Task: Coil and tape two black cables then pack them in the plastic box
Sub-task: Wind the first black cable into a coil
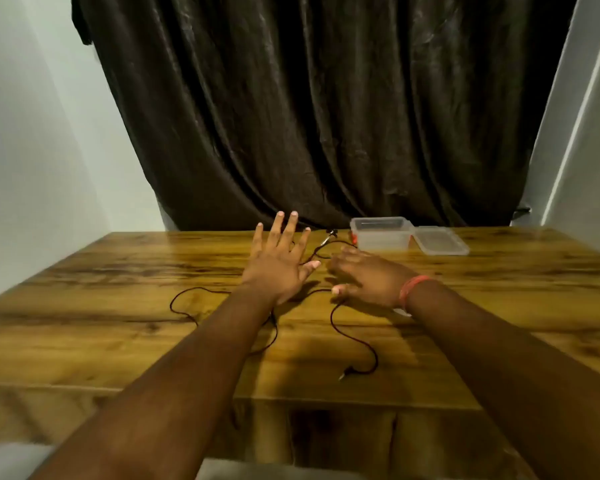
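Two bare hands reach out over the wooden worktop [118, 306], both forearms in view. Left hand [278, 268]: fingers spread wide and straight, palm down, holding nothing. Right hand [364, 282]: blurred, fingers loosely bent and pointing toward the left hand, thumb low near the worktop; whether its grip pinches anything cannot be told. An orange wristband [411, 291] sits on the right wrist. Thin black cables [354, 337] lie uncoiled and loose on the worktop under and around both hands: one loop runs out to the left of the left forearm, another strand trails from below the right thumb toward the person and ends in a small plug [342, 376]; a further strand passes between the two hands and runs beyond them to a metal connector [328, 237]. How many separate cables there are cannot be told. Just beyond the right hand stands the clear plastic box [381, 233], open, with its lid [442, 240] lying beside it on the far side from the left hand. A dark curtain [326, 116] hangs behind the worktop.
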`<action>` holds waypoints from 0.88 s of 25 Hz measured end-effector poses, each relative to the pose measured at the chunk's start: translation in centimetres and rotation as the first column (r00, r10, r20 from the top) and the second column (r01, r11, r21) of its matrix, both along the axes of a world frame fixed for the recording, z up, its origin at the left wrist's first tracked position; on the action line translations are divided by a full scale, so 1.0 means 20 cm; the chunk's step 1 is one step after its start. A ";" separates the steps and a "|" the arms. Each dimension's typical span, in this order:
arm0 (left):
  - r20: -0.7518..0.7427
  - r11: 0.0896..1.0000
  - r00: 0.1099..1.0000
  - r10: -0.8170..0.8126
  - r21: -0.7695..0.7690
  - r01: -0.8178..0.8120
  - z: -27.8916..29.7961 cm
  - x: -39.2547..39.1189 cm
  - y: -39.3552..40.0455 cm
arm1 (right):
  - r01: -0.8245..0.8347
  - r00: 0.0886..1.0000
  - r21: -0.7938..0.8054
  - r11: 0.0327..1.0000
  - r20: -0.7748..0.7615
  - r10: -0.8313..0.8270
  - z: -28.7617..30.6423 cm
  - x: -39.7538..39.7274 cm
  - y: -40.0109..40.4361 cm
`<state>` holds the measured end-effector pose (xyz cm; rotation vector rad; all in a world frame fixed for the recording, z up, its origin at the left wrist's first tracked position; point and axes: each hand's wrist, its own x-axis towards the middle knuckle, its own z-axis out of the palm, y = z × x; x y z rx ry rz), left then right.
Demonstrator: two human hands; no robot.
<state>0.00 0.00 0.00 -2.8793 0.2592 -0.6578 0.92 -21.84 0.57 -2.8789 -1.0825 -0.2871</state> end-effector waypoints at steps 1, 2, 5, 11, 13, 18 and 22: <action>-0.006 1.000 1.000 -0.008 0.027 0.008 -0.01 -0.05 -0.01 | -0.071 0.995 0.037 0.997 -0.064 0.073 -0.02 -0.04 0.00; -0.007 0.999 1.000 -0.029 0.025 0.029 -0.02 -0.10 -0.03 | -0.097 0.980 0.089 0.991 -0.165 0.111 -0.02 -0.09 0.00; 0.031 0.984 0.987 -0.158 -0.075 0.160 -0.07 -0.24 -0.09 | -0.110 0.894 0.284 0.952 -0.390 0.220 -0.03 -0.25 0.00; 0.098 0.772 0.951 -0.292 -0.563 0.295 -0.25 -0.49 -0.18 | -0.238 0.816 0.195 0.951 -0.491 0.305 -0.14 -0.36 -0.13; 0.080 0.736 0.942 -0.325 -0.604 0.305 -0.30 -0.51 -0.19 | -0.261 0.842 0.183 0.948 -0.438 0.316 -0.19 -0.36 -0.15; 0.025 0.576 0.902 -0.432 -0.762 0.297 -0.30 -0.49 -0.22 | -0.217 0.932 0.376 0.901 -0.196 0.306 -0.33 -0.32 -0.07; 0.017 0.614 0.940 -0.339 -0.754 0.235 -0.31 -0.41 -0.24 | -0.170 0.983 0.522 0.836 0.025 0.184 -0.36 -0.24 0.02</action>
